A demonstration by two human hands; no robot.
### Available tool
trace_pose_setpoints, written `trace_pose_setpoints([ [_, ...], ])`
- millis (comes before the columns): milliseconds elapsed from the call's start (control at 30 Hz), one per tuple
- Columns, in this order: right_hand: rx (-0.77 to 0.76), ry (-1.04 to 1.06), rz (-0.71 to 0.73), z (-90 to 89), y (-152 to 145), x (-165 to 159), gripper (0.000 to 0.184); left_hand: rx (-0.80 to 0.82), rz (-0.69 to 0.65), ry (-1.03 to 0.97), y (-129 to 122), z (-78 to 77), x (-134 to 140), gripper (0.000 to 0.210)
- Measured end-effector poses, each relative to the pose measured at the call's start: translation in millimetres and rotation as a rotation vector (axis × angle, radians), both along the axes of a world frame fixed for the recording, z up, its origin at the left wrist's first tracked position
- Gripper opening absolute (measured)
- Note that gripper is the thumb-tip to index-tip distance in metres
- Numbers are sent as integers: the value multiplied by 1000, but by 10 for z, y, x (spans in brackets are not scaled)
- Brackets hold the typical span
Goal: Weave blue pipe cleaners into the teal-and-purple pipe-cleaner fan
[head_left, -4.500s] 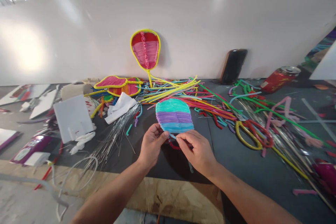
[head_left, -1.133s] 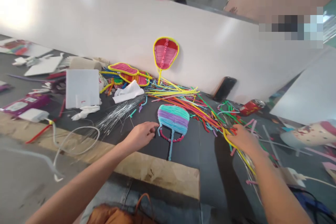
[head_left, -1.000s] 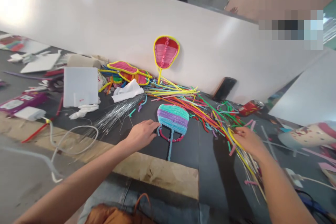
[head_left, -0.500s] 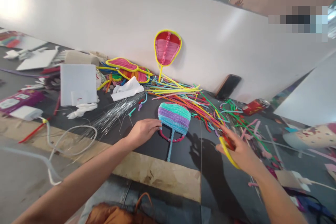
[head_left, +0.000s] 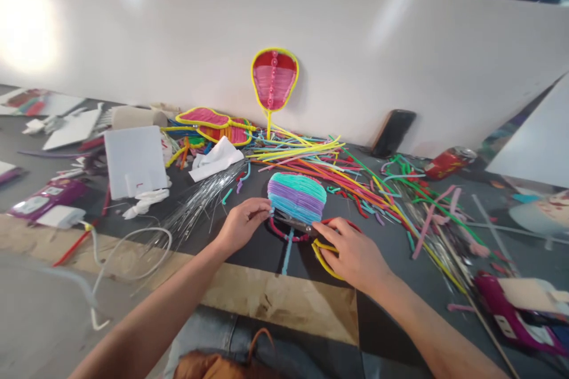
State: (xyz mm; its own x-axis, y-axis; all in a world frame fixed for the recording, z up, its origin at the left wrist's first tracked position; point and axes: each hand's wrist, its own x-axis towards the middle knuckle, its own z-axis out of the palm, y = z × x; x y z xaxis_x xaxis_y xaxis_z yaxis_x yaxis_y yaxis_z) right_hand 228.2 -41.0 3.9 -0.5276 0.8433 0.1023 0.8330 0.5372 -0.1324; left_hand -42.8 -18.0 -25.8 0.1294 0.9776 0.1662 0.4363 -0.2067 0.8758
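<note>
A small fan made of pipe cleaners [head_left: 297, 195] lies on the dark table in front of me, with turquoise, purple and blue rows, a dark pink lower rim and a blue stem. At its left edge, my left hand [head_left: 245, 222] pinches it between thumb and fingers; the exact strand is hidden. My right hand [head_left: 353, 251] holds scissors [head_left: 328, 256] by their yellow and red handles. The dark blades lie across the fan just below the blue rows, pointing toward my left fingertips. How far the blades are parted is unclear.
Behind the fan lies a heap of loose pipe cleaners [head_left: 302, 151]. A finished pink and yellow fan [head_left: 275, 80] leans on the white partition [head_left: 178, 29], as does a phone [head_left: 393, 133]. A red can [head_left: 450, 163] is to the right; thin silvery wires [head_left: 200, 195] and a white cable [head_left: 133, 277] lie left.
My right hand has brought the scissors leftward from above the pipe cleaners to the fan's lower part. My left hand keeps its pinch at the edge. The view has shifted slightly.
</note>
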Motion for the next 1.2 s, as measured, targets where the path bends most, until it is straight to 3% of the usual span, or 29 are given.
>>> trace_pose_setpoints([
  [300, 23, 64, -27, -33, 33, 31, 46, -168, 77, -275, 33, 11, 47, 21],
  [633, 23, -4, 30, -31, 103, -168, 44, -233, 117, -382, 39, 18, 63, 25],
  [1200, 178, -168, 111, -58, 113, -227, 43, -256, 130, -445, 26, 41, 100, 25],
])
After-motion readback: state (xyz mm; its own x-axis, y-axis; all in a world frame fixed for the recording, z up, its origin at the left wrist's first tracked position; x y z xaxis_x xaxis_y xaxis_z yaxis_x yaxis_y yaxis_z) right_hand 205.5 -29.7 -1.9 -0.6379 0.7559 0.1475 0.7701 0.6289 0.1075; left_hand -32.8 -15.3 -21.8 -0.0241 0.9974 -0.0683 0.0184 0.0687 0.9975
